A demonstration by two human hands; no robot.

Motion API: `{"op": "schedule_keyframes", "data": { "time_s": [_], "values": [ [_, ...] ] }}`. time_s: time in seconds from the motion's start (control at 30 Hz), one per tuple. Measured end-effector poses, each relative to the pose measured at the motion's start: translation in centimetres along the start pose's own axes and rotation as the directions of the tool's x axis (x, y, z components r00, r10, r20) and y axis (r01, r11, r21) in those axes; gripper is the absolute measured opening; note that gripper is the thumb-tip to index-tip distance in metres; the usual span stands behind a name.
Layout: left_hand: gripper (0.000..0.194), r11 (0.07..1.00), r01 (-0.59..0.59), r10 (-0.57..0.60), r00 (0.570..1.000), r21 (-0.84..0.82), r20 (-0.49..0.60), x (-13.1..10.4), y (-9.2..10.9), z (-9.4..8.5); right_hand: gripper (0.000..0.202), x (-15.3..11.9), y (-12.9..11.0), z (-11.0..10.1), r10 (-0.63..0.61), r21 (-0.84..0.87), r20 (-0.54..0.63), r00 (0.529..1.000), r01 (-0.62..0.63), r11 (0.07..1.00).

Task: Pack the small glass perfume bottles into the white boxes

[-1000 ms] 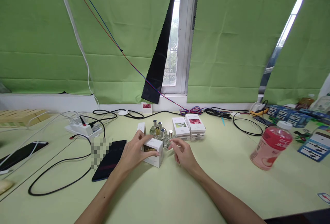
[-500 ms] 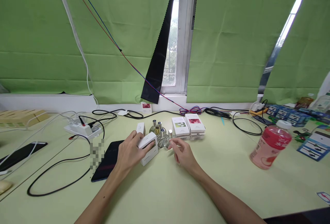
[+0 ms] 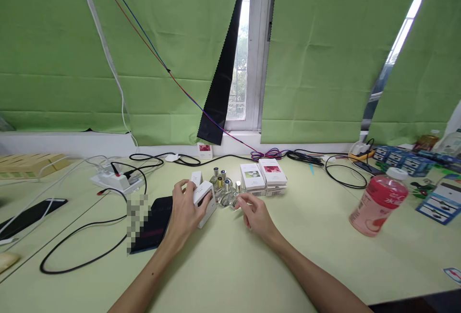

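White, crisp-edged box (image 3: 206, 202) with small print, in the left hand (image 3: 186, 203).

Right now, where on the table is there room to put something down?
The table is bare between the right hand and the pink bottle, and between the forearms. It's crowded around the glass bottles, where the left hand holds a white box, and on the left by the tablet and power strip.

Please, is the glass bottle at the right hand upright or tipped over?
Upright. The silver cap is at the top of the glass bottle, next to the right hand.
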State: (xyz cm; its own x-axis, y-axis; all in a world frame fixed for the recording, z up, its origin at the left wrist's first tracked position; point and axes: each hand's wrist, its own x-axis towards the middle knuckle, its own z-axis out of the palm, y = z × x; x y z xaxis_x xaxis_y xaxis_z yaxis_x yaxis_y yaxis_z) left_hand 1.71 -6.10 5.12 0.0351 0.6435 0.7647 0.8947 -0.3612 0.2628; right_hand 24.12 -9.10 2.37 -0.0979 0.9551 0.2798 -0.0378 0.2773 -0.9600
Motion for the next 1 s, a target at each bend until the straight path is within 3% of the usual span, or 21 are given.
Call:
{"op": "schedule_keyframes", "data": {
  "time_s": [0.13,0.4,1.0],
  "values": [
    [0.025,0.996,0.054,-0.052,0.998,-0.065,0.037,0.0,-0.1,0.3,0.043,0.0,0.1,0.0,-0.002,0.002,0.001,1.000,0.002,1.000],
    [0.030,0.992,0.071,-0.072,0.997,-0.102,-0.007,0.2,-1.0,0.9,0.041,0.1,0.5,0.0,-0.008,0.001,0.011,1.000,0.008,1.000],
    [0.027,0.987,-0.042,0.032,0.997,-0.155,-0.067,1.6,-2.9,1.3,0.043,0.1,0.2,0.3,-0.019,-0.049,0.030,0.999,0.021,0.999]
  ]
}}
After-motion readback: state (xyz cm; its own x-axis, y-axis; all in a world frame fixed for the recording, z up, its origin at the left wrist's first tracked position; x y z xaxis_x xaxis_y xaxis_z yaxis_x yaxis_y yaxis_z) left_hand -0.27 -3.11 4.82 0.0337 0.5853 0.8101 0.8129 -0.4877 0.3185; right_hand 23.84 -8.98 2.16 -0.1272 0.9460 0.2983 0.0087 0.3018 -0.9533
